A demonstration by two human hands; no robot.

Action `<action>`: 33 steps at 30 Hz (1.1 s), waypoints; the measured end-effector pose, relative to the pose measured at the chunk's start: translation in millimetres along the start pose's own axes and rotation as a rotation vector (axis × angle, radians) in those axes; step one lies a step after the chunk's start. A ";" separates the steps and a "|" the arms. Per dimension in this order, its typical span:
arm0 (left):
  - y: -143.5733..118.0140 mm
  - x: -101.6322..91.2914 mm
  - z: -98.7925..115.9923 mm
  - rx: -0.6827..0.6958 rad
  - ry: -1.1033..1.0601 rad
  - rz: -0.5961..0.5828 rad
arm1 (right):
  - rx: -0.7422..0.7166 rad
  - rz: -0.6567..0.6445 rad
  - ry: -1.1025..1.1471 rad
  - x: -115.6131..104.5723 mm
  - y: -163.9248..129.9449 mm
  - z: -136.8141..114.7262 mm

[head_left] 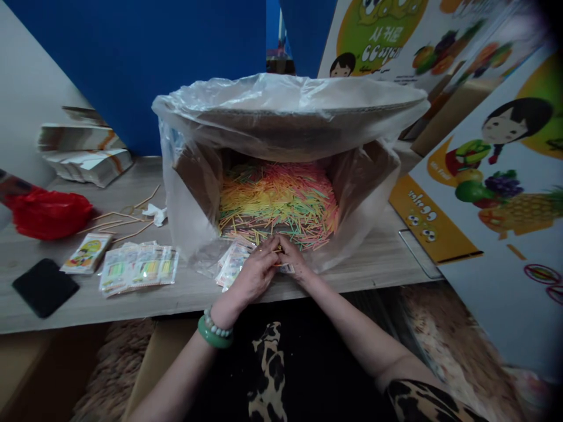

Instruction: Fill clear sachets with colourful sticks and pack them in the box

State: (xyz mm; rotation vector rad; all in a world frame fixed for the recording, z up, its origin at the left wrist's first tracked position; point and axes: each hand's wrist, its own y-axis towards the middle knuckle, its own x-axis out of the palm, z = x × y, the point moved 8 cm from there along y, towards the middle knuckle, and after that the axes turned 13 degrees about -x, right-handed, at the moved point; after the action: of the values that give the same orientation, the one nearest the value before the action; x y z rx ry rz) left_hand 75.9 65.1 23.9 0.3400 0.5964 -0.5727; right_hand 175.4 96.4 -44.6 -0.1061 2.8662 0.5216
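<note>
A cardboard box lined with a clear plastic bag point(189, 193) lies open toward me on the table, filled with several thin coloured sticks point(277, 202) in pink, yellow, green and orange. My left hand point(253, 272) and my right hand point(292, 258) meet at the box's mouth, fingertips pinched together on a small bunch of sticks point(278, 251). Under my left hand lies a small pile of printed paper packets point(231, 264). A green bangle and a bead bracelet sit on my left wrist.
More printed packets point(138, 266) lie fanned at the left, one single packet point(85, 253) beside them. A black phone point(44, 286), a red plastic bag point(48, 212), loose bamboo sticks point(118, 223) and stacked flat cartons point(85, 155) sit further left. Printed cartoon boards point(492, 193) stand at the right.
</note>
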 end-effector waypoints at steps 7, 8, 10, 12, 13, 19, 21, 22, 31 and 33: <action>-8.9 -31.2 -19.1 -0.224 -0.120 0.181 | -0.005 -0.015 -0.002 4.0 0.2 -8.9; -9.3 -30.9 -15.4 -0.198 -0.095 0.170 | -0.009 -0.021 0.001 7.0 0.0 -8.5; -8.1 -21.4 -3.4 -0.101 -0.039 0.092 | -0.042 -0.027 0.021 12.9 0.0 -7.2; -5.5 -11.3 4.9 -0.050 -0.023 0.033 | -0.083 -0.002 0.045 15.0 -0.1 -4.9; -3.9 -8.5 6.5 -0.052 -0.043 0.017 | -0.093 0.019 0.052 14.2 -0.3 -3.1; -4.0 -36.7 -28.1 -0.362 -0.486 0.235 | 0.017 0.023 0.027 5.9 0.0 4.4; -10.8 -40.5 -50.5 -0.535 -0.690 0.304 | 0.046 0.043 0.015 2.0 0.6 3.1; -13.4 -37.2 -58.8 -0.605 -0.781 0.298 | 0.052 0.051 0.009 0.8 0.9 2.3; -14.2 -9.6 -68.4 -0.688 -0.960 0.177 | -0.021 -0.074 -0.144 1.2 -3.7 -5.1; -15.0 -11.0 -69.7 -0.704 -0.963 0.175 | -0.033 -0.100 -0.165 1.7 -6.0 -7.3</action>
State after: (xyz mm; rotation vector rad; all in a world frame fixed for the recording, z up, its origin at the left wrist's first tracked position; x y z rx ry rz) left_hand 29.6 89.5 -25.8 -0.5381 -0.1886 -0.2704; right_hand 172.9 88.1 -40.5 -0.2009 2.6768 0.5324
